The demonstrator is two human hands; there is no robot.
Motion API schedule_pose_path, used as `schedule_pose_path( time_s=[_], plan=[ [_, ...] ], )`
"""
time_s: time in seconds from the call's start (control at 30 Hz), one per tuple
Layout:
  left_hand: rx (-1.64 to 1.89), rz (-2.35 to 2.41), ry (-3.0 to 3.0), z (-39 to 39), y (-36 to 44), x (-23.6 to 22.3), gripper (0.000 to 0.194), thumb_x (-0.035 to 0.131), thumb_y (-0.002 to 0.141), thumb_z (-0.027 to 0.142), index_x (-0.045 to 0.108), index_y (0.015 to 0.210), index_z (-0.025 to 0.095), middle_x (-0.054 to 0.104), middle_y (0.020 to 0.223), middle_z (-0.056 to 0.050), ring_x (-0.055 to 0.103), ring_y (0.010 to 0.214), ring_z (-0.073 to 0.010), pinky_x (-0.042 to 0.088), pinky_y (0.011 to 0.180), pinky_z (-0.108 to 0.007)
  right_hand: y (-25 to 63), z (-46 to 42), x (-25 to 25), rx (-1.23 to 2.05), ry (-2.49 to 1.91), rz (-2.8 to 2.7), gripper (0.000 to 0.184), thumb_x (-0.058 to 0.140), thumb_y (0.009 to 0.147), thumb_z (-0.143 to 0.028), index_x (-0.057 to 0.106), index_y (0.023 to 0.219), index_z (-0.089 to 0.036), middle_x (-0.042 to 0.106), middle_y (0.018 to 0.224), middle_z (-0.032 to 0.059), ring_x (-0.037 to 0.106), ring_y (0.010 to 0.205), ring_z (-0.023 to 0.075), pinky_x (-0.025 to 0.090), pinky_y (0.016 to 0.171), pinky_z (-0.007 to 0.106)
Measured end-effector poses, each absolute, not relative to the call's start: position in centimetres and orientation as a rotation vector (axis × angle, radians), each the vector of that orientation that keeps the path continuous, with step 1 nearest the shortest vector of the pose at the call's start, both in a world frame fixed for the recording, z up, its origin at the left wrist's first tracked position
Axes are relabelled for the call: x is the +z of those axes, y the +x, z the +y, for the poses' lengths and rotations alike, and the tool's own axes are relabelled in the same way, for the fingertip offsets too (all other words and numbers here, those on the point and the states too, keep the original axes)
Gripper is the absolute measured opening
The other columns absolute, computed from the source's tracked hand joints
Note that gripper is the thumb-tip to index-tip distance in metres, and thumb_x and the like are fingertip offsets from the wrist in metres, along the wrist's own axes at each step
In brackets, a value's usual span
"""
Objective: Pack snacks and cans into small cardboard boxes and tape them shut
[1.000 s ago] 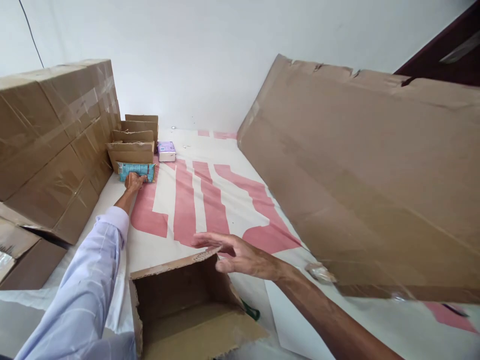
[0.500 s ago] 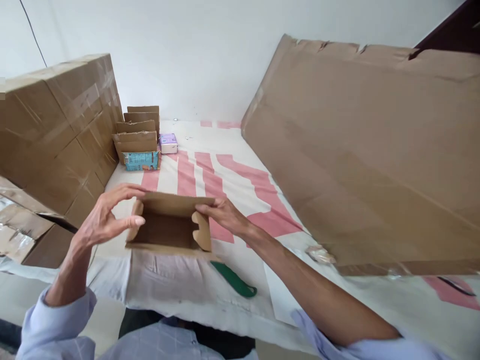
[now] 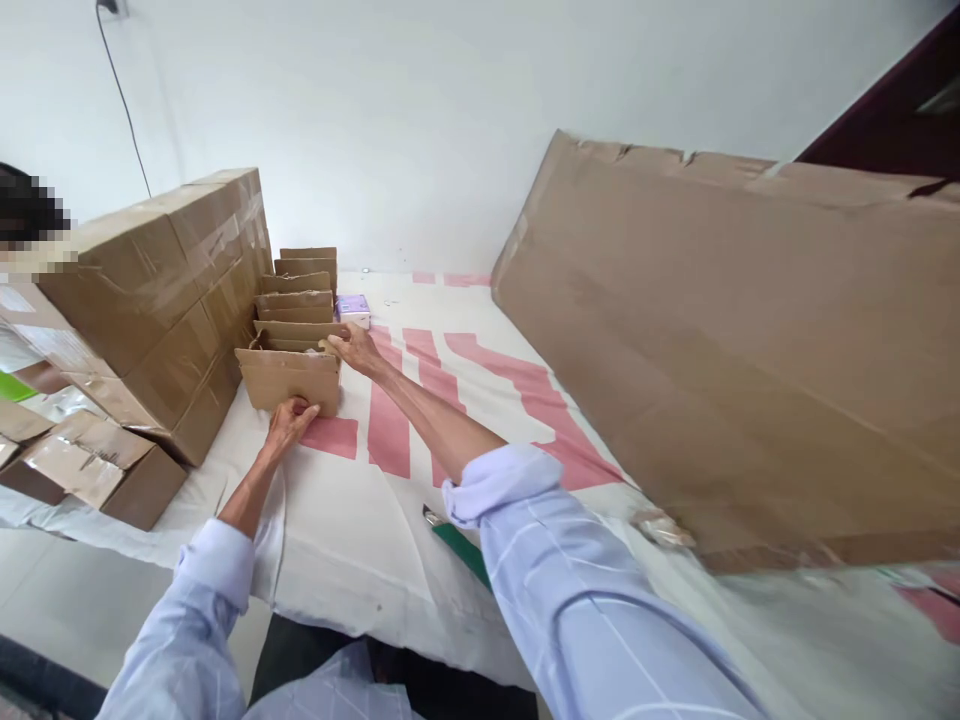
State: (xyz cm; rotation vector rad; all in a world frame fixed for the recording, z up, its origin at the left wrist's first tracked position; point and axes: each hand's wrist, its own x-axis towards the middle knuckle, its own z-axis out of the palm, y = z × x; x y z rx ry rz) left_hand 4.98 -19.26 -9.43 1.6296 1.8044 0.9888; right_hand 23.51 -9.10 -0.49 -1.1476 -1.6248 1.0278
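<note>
A small open cardboard box [image 3: 292,382] stands on the table at the front of a row of similar boxes [image 3: 296,284], its flaps upright. My left hand [image 3: 291,425] is at the lower front wall of this box, fingers curled against it. With thumb and fingers, my right hand [image 3: 355,350] grips the box at its right rear edge, by the raised flap. The inside of the box is mostly hidden by its front wall. Just beyond my right hand sits a small purple and white packet [image 3: 354,310].
Stacked taped cartons [image 3: 217,300] rise at the left, with smaller boxes [image 3: 97,465] in front. A large cardboard sheet or carton [image 3: 720,370] leans at the right. A green tool with a metal tip [image 3: 459,548] lies on the cloth-covered table [image 3: 352,560], partly under my right sleeve. Someone's head shows at far left.
Both hands have moved forward and left with the cardboard box, setting it at the front of the row. The blue packet there is now hidden. My view has shifted.
</note>
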Motion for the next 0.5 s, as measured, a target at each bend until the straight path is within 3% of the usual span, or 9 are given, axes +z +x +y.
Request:
schedule_pose_path(
  time_s=[0.1,0.2,0.37,0.5],
  plan=[
    [0.974,1.830,1.559,-15.9,5.5,-10.4,0.028,0.074,0.101,0.042,0.073,0.108,0.014,0.076,0.108,-0.008,0.073,0.100,-0.0229,0.062,0.094,-0.044,24.8,-11.3,-1.2,0.941,-1.228,-1.603,0.040,0.071,0.088,-0.034,0.067,0.124,-0.017,0.074,0.132,0.0168,0.068,0.123,0.0309,0.053,0.110,0.048],
    [0.991,1.803,1.524,-13.9,5.7,-10.4,0.033,0.071,0.104,0.044,0.070,0.122,0.015,0.073,0.120,-0.009,0.073,0.106,-0.0237,0.063,0.095,-0.046,27.6,-15.9,-3.1,0.944,-1.239,-1.637,0.044,0.071,0.089,-0.039,0.068,0.126,-0.015,0.073,0.134,0.0206,0.070,0.123,0.0328,0.055,0.111,0.050],
    [1.059,1.747,1.538,-14.7,6.1,-9.9,0.031,0.072,0.103,0.041,0.071,0.120,0.015,0.074,0.119,-0.009,0.073,0.104,-0.0231,0.064,0.093,-0.044,31.6,-24.0,-4.8,1.097,-1.153,-1.621,0.051,0.077,0.085,-0.064,0.076,0.111,-0.021,0.080,0.122,0.0145,0.074,0.118,0.0337,0.060,0.105,0.052],
    [1.136,1.802,1.609,-19.3,5.5,-8.1,0.034,0.090,0.083,0.031,0.075,0.109,0.016,0.078,0.110,-0.009,0.074,0.103,-0.0268,0.061,0.096,-0.043,31.6,-28.7,-0.1,1.297,-0.913,-1.621,0.051,0.066,0.096,-0.070,0.080,0.112,-0.023,0.080,0.125,0.0125,0.075,0.119,0.0308,0.064,0.098,0.047]
  ],
)
